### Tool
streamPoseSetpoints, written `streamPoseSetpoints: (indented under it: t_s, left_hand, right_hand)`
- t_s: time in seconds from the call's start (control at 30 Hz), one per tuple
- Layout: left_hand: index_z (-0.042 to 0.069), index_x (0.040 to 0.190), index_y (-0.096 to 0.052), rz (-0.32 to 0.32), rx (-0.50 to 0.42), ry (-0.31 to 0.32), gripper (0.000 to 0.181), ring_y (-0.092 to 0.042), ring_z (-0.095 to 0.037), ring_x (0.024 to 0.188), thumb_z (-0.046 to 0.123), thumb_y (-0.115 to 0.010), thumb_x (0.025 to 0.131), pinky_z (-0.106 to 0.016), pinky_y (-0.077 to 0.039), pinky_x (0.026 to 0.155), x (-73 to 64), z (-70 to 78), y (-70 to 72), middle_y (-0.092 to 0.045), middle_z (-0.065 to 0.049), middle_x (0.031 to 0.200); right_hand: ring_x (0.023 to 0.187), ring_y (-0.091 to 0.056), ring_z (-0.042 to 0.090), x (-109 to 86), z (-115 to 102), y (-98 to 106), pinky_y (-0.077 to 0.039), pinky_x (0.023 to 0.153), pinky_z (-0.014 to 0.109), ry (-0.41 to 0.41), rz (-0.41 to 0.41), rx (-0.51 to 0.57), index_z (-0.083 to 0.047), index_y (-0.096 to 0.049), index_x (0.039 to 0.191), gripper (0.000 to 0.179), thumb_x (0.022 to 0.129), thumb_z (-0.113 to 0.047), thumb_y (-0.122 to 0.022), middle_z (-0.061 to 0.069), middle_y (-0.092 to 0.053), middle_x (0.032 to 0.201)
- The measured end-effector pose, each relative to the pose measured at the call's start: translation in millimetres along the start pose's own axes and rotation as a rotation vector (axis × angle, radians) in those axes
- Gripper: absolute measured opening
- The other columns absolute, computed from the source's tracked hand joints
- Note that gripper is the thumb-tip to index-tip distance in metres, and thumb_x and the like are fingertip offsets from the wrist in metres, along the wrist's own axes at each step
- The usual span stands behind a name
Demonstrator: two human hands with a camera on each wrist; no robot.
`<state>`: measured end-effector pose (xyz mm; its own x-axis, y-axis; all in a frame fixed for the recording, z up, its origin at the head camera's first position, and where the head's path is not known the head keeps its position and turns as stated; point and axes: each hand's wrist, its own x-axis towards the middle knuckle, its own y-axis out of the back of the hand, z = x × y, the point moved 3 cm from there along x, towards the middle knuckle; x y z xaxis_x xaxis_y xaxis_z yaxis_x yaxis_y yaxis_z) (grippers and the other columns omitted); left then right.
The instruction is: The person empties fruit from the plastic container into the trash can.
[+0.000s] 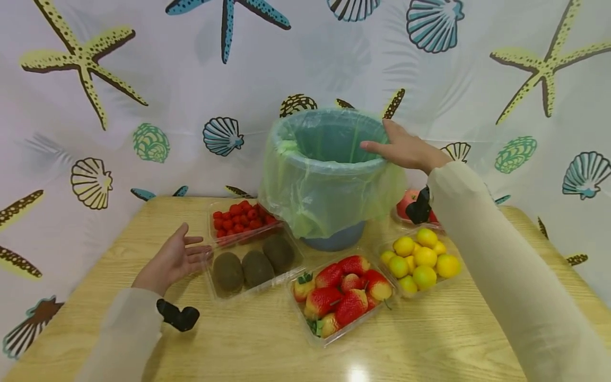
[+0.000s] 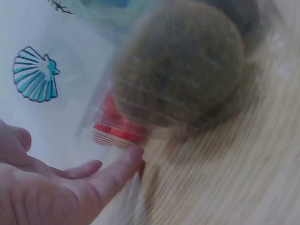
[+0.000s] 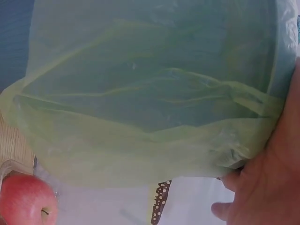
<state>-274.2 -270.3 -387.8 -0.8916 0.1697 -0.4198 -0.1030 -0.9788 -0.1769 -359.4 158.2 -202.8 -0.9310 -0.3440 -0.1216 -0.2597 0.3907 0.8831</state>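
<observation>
A round blue bin [image 1: 336, 241], lined with a thin yellow-green plastic bag [image 1: 324, 201] folded over its rim, stands at the back middle of the table. At its right rim is my right hand [image 1: 409, 148], thumb over the opening and fingers along the outside, holding the rim. My left hand [image 1: 177, 260] has its fingers stretched out, fingertips right at the left edge of a clear plastic tray [image 1: 267, 289] of kiwis [image 1: 258, 269]. Up close in the left wrist view, a kiwi [image 2: 180, 65] is blurred beyond the left fingers.
Behind the kiwis sits a tray of small red fruits [image 1: 238, 218]. Strawberries [image 1: 350, 305] fill a tray at front middle, lemons [image 1: 425, 257] one to its right. Red apples [image 1: 408, 204] are partly hidden by the right arm. A shell-print cloth [image 1: 181, 79] hangs behind the table.
</observation>
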Motion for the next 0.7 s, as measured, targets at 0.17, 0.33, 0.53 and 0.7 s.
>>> streamPoseSetpoints:
  t_s: [0.17,0.33,0.53,0.7]
  left_hand:
    - [-0.003,0.149,0.014,-0.026,-0.063,0.052,0.087,-0.042,-0.027,0.121,0.059,-0.012,0.096,-0.035,-0.051,0.089,-14.4,-8.1,0.4,-0.017,-0.026,0.147]
    - [-0.005,0.15,0.009,0.01,-0.103,0.1,0.086,-0.052,-0.027,0.108,0.057,-0.021,0.098,-0.046,-0.051,0.092,-32.8,-17.5,0.4,-0.028,-0.025,0.137]
    - [-0.006,0.145,-0.01,-0.007,-0.166,0.131,0.077,-0.06,-0.023,0.093,0.052,-0.03,0.099,-0.044,-0.053,0.09,-48.8,-25.5,-4.3,-0.04,-0.02,0.123]
    - [0.0,0.127,-0.032,-0.061,-0.23,0.169,0.055,-0.06,-0.022,0.091,0.048,-0.033,0.101,-0.04,-0.055,0.087,-55.6,-31.5,-9.8,-0.054,-0.012,0.1]
  right_hand:
    - [0.147,0.011,0.031,0.8,-1.0,-0.3,0.001,0.118,0.054,-0.012,-0.001,-0.034,-0.008,0.019,0.15,0.094,0.095,-0.062,-0.036,0.012,0.018,0.159]
    - [0.147,0.012,0.03,2.9,-1.8,-1.7,0.002,0.118,0.054,-0.01,0.001,-0.028,-0.009,0.019,0.15,0.095,0.094,-0.062,-0.036,0.011,0.018,0.159]
    - [0.147,0.012,0.031,2.3,-1.7,-1.6,0.001,0.118,0.054,-0.016,0.0,-0.029,-0.008,0.019,0.15,0.095,0.094,-0.062,-0.036,0.011,0.019,0.158]
    - [0.147,0.013,0.031,1.4,-1.0,-2.5,0.0,0.118,0.053,-0.018,-0.002,0.001,-0.01,0.02,0.15,0.095,0.094,-0.062,-0.037,0.01,0.02,0.158]
